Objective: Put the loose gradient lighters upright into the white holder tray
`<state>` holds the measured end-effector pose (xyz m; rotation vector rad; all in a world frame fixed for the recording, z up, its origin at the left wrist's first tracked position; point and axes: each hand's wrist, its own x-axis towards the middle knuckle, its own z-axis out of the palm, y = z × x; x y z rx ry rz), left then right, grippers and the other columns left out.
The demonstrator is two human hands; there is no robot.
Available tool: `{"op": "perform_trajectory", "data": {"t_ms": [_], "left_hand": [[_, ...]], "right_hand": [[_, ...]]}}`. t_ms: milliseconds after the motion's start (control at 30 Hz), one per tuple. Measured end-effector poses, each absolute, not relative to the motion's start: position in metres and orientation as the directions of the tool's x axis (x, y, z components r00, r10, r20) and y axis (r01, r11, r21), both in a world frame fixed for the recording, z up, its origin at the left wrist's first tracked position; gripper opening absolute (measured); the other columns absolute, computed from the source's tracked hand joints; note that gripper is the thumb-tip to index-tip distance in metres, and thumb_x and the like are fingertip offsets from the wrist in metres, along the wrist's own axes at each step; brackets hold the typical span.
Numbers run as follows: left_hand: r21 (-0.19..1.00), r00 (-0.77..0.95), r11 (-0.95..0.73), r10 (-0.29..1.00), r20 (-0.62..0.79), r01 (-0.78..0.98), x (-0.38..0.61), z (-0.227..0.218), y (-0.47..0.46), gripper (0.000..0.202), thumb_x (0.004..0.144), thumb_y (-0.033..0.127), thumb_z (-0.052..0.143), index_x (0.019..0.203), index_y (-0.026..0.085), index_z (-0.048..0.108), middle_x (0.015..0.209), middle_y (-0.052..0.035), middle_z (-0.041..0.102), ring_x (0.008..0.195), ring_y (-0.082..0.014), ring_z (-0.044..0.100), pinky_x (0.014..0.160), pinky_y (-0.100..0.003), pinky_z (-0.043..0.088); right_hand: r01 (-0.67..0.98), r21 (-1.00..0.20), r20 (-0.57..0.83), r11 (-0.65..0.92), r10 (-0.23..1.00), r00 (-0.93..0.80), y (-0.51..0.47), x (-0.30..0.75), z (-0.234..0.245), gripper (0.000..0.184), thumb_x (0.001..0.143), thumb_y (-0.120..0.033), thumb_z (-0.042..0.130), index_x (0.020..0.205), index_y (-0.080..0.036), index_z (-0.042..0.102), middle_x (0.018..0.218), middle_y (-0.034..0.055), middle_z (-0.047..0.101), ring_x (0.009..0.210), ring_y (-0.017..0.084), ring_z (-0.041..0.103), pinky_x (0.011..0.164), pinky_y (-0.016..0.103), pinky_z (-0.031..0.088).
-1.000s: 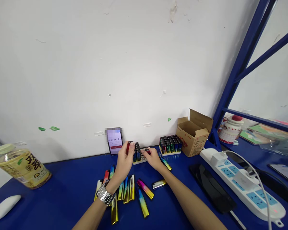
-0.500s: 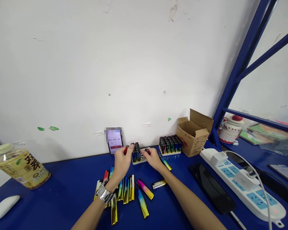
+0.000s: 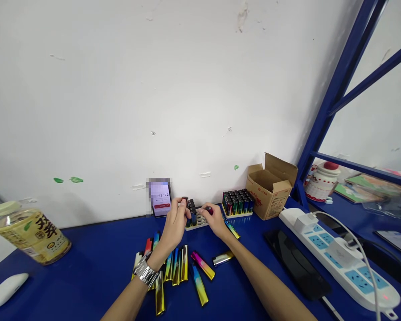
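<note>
At the left end of a pale tray with round holes, my left hand has its fingers curled around a lighter, whose dark end shows above them. My right hand pinches a dark red lighter over the bare holes at the tray's right. Several dark-ended lighters stand upright in the tray between the hands. Loose shiny lighters lie in front of my hands, among them a pink and yellow one and a blue and yellow one.
A second tray packed with upright lighters stands beside an open cardboard box. A phone with a timer leans on the wall. To the right lie a black phone and a power strip; a bottle and white mouse are left.
My left hand has turned, and its fingers now cover the red lighter that showed before. The right hand has shifted slightly rightward with its lighter still pinched.
</note>
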<state>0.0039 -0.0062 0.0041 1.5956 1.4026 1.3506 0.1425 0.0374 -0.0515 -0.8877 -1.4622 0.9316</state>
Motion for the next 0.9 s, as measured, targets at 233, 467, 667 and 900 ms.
{"op": "perform_trajectory", "data": {"t_ms": [233, 467, 667, 900], "left_hand": [[0.889, -0.055, -0.228, 0.961, 0.271, 0.398, 0.005, 0.005, -0.014, 0.034, 0.092, 0.055, 0.028, 0.091, 0.023, 0.040, 0.064, 0.0043, 0.053, 0.049, -0.0137, 0.048, 0.048, -0.026, 0.034], [0.904, -0.024, -0.229, 0.967, 0.254, 0.362, 0.004, 0.006, -0.012, 0.032, 0.091, 0.054, 0.029, 0.091, 0.023, 0.038, 0.056, 0.0077, 0.049, 0.038, -0.0131, 0.047, 0.046, -0.027, 0.036], [0.785, -0.141, -0.247, 0.910, 0.389, 0.569, -0.003, 0.013, -0.010, 0.026, 0.088, 0.047, 0.036, 0.079, 0.023, 0.040, 0.054, 0.0056, 0.051, 0.052, -0.0182, 0.057, 0.061, -0.031, 0.040], [0.721, -0.064, -0.285, 0.907, 0.415, 0.631, -0.003, 0.010, -0.003, 0.041, 0.081, 0.050, 0.043, 0.054, 0.023, 0.030, 0.042, 0.0075, 0.033, 0.041, -0.0110, 0.038, 0.049, -0.024, 0.027]], "right_hand": [[-0.125, -0.909, 0.415, 0.397, 0.853, -0.316, 0.027, 0.144, -0.005, 0.044, 0.075, -0.057, 0.059, 0.078, -0.014, 0.067, 0.057, -0.0010, 0.051, 0.043, 0.007, 0.034, 0.039, 0.021, 0.028], [-0.078, -0.926, 0.366, 0.370, 0.828, -0.424, 0.025, 0.152, 0.005, 0.038, 0.069, -0.050, 0.071, 0.077, -0.013, 0.068, 0.058, -0.0004, 0.057, 0.043, 0.006, 0.036, 0.039, 0.021, 0.028], [-0.002, -0.908, 0.417, 0.419, 0.905, 0.088, 0.055, 0.164, -0.023, 0.041, 0.077, -0.052, 0.059, 0.083, -0.012, 0.066, 0.065, 0.0043, 0.063, 0.045, 0.011, 0.046, 0.044, 0.024, 0.038], [0.457, -0.749, 0.475, 0.479, 0.870, -0.133, 0.062, 0.160, -0.050, 0.026, 0.085, -0.036, 0.053, 0.097, -0.020, 0.071, 0.093, 0.0067, 0.073, 0.085, 0.024, 0.065, 0.076, 0.031, 0.047]]}}
